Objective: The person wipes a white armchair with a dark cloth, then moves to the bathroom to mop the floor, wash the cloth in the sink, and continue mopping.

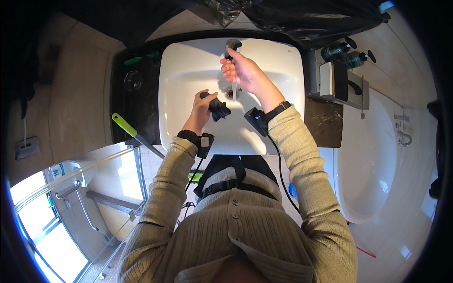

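Observation:
My left hand (202, 108) grips a bunched dark cloth (218, 106) over the left part of a white washbasin (191, 131). The cloth hangs from between thumb and fingers, its loose end towards the basin's middle. My right hand (244, 70) is at the faucet (233, 44) at the back of the basin. Its thumb overlaps the faucet's front end, and its fingers curl loosely below, with nothing seen in them. A stream of water (234, 91) falls below the right hand towards the drain (230, 93). Part of the spout is hidden by this hand.
Pump bottles (355, 59) and a box-like holder (331, 81) stand right of the basin. A bathtub (368, 159) lies beyond. Left are a dark counter (139, 109) and a green-handled tool (124, 124). Black plastic sheeting (311, 21) hangs behind. Cables (279, 159) run from both wrist devices.

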The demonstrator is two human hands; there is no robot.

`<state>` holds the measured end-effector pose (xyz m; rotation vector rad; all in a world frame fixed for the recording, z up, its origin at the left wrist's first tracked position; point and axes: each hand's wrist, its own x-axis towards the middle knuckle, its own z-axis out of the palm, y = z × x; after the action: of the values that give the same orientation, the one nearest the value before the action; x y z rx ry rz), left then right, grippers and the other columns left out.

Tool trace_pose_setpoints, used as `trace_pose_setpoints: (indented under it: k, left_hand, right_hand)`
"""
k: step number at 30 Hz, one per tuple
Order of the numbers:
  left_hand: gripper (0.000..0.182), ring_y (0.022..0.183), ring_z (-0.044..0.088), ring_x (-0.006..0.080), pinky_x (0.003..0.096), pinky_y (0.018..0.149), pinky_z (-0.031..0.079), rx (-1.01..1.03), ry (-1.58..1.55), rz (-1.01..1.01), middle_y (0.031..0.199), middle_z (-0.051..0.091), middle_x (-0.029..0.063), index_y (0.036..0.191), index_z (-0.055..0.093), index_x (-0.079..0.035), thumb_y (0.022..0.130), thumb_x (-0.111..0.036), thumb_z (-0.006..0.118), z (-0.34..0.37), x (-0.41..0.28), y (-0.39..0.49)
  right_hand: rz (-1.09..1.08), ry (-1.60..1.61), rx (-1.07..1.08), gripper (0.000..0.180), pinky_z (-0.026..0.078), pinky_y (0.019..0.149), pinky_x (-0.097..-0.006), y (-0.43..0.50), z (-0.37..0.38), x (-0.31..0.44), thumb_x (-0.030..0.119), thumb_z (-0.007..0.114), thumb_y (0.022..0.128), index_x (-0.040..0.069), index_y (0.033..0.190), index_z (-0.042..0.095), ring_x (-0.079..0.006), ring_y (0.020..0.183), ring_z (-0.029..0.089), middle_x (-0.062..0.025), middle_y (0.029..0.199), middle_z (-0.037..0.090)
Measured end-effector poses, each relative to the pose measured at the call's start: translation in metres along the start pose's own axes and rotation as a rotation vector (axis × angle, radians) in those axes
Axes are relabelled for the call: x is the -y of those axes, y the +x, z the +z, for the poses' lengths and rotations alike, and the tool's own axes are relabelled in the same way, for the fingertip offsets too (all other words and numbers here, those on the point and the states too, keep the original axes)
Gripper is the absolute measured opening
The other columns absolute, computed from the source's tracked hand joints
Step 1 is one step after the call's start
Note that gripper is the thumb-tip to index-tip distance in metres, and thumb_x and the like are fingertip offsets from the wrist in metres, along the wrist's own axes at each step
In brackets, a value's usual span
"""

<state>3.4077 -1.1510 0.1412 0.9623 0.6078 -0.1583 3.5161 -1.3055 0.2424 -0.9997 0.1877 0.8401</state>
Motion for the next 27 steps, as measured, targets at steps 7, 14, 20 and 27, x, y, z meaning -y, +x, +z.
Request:
trace_pose_setpoints:
  k: [7,14,20,27]
  left_hand:
    - [0.042,0.094,0.057,0.0226,0.0337,0.084,0.047,0.240,-0.091,-0.067,0.102,0.054,0.0137,0.119,0.040,0.003,0.082,-0.001,0.060,0.020,0.024,0.033]
    - [0.025,0.092,0.056,0.0176,0.0310,0.081,0.047,0.315,-0.152,-0.065,0.099,0.056,0.0077,0.113,0.047,-0.002,0.089,-0.009,0.053,0.039,0.048,0.066]
    - [0.034,0.096,0.056,0.0176,0.0309,0.086,0.045,0.326,-0.067,-0.173,0.106,0.057,0.0097,0.123,0.045,-0.001,0.091,-0.012,0.050,-0.003,0.036,0.075]
    - [0.030,0.089,0.055,0.0148,0.0298,0.077,0.045,0.265,0.304,-0.228,0.099,0.058,0.0032,0.119,0.052,-0.006,0.092,-0.016,0.051,-0.006,0.012,0.044]
  right_hand:
    - [-0.117,-0.565,-0.472,0.036,0.040,0.066,-0.0259,0.033,-0.095,-0.082,0.039,0.042,0.095,0.008,0.097,0.060,-0.0106,0.069,0.055,-0.0004,0.075,0.058]
    - [0.078,-0.006,-0.295,0.039,0.046,0.061,-0.0242,0.011,-0.068,-0.116,0.036,0.051,0.092,0.002,0.109,0.055,-0.0127,0.067,0.056,-0.0038,0.081,0.060]
    - [-0.112,-0.204,-0.295,0.023,0.047,0.063,-0.0261,0.016,-0.078,-0.122,0.014,0.058,0.086,-0.002,0.102,0.059,-0.0125,0.072,0.058,-0.0055,0.086,0.063]
    - [-0.084,-0.403,-0.367,0.020,0.045,0.073,-0.0253,0.029,-0.087,-0.115,0.019,0.057,0.089,0.003,0.097,0.065,-0.0106,0.079,0.058,-0.0017,0.086,0.065]
